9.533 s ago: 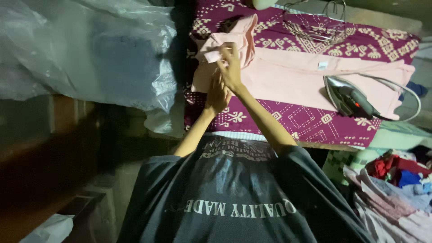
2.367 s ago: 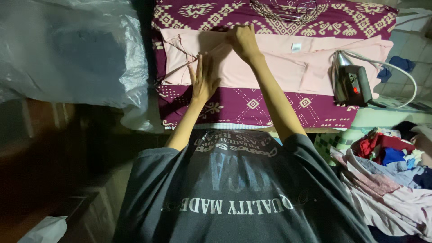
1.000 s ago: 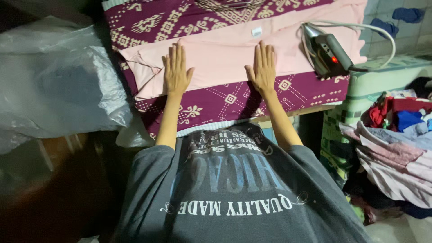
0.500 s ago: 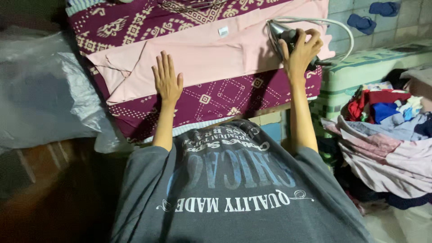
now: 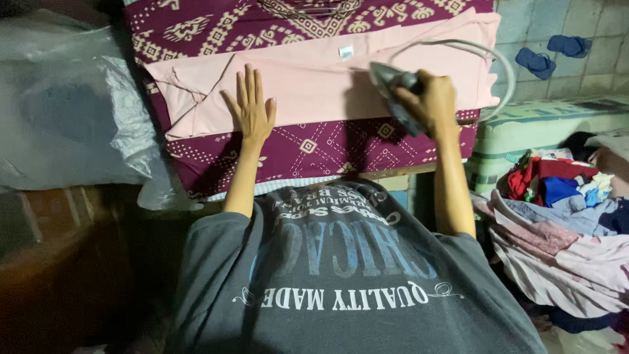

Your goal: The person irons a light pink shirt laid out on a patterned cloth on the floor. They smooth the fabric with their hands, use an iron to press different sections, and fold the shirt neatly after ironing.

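A pale pink garment (image 5: pixel 314 85) lies flat across a maroon patterned cloth (image 5: pixel 314 147) that covers the ironing surface. My left hand (image 5: pixel 250 108) rests flat on the garment's near left part, fingers spread. My right hand (image 5: pixel 429 101) grips the handle of a grey electric iron (image 5: pixel 390 82), held over the right half of the garment. The iron's white cord (image 5: pixel 481 52) loops off to the right.
A large clear plastic bag (image 5: pixel 72 111) bulges at the left. A heap of mixed clothes (image 5: pixel 563 216) lies at the right, beside a green padded block (image 5: pixel 544 124). Wire hangers (image 5: pixel 308 6) lie at the far edge. Blue slippers (image 5: pixel 553 52) sit on the tiled floor.
My right hand has lifted the iron from the garment's right end and brought it leftward over the garment. My left hand stays pressed flat on the pink garment.
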